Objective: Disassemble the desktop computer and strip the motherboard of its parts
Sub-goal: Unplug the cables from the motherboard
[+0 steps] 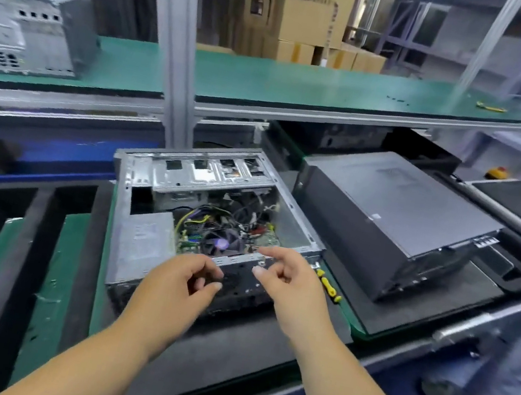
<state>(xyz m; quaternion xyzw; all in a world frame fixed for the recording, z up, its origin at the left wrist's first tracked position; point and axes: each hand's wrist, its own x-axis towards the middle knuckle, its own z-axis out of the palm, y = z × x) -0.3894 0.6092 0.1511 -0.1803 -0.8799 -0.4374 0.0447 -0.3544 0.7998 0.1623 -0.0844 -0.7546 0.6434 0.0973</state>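
As I look through the head camera, the opened desktop computer (213, 220) sits at the centre of the frame, its side panel off, lying flat on a dark mat (244, 340). Inside I can see the motherboard (262, 237) with its round cooler fan (218, 243), a tangle of cables (214, 217) above it, a grey power supply (145, 241) at the case's left, and a metal drive cage (215, 172) along the far edge.

My left hand (173, 286) hovers at the near edge of the case in the lower centre, fingers loosely curled with thumb and forefinger close together, holding nothing I can make out. My right hand (289, 282) hangs just right of it, forefinger stretched toward the fan, the other fingers loosely bent, also holding nothing.

A yellow-handled screwdriver (329, 284) lies just beside the case's near right corner. Right of centre sits a second, closed computer (397, 221) (dark grey, tilted). In the upper left a third case (27, 31) stands on the green shelf (272, 84), and cardboard boxes (306, 7) are stacked at the top centre.
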